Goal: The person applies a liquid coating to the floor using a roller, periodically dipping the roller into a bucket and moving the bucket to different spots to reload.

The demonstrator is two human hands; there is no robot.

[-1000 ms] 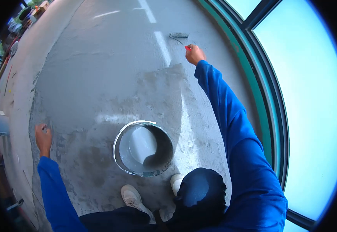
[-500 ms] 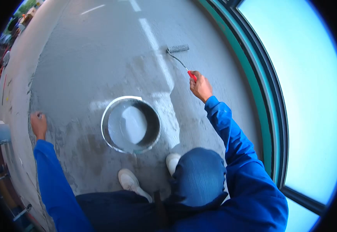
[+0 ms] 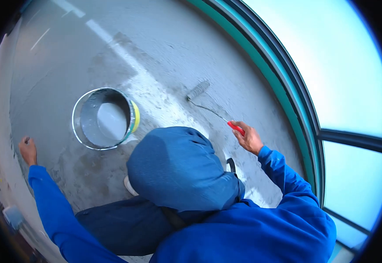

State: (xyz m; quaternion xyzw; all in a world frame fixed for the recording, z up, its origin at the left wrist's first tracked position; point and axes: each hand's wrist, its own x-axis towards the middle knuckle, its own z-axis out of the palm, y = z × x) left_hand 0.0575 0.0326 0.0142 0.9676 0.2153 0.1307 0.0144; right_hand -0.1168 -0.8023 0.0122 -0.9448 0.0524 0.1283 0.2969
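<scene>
My right hand (image 3: 249, 138) is wrapped round the red handle of a paint roller (image 3: 198, 90). The roller's grey, coated sleeve rests on the wet-looking floor, ahead and to the left of the hand. A bucket (image 3: 85, 119) with grey liquid in it stands on the floor between my hands, its wire handle hanging down on the left side. Left of the bucket, my left hand (image 3: 28, 151) is closed with its fingers curled; what they hold, if anything, I cannot make out.
My bent knee (image 3: 180, 168) juts out in front of the bucket. Along the right runs a dark frame with a green strip (image 3: 261, 64) below bright glass panes (image 3: 327, 65). The grey floor (image 3: 156, 39) has darker patches and bright light streaks. A paler floor strip (image 3: 0, 118) borders it on the left.
The roller and my right hand have come closer to my body. My view has turned right, so the bucket now appears further left. My knee has come forward into view.
</scene>
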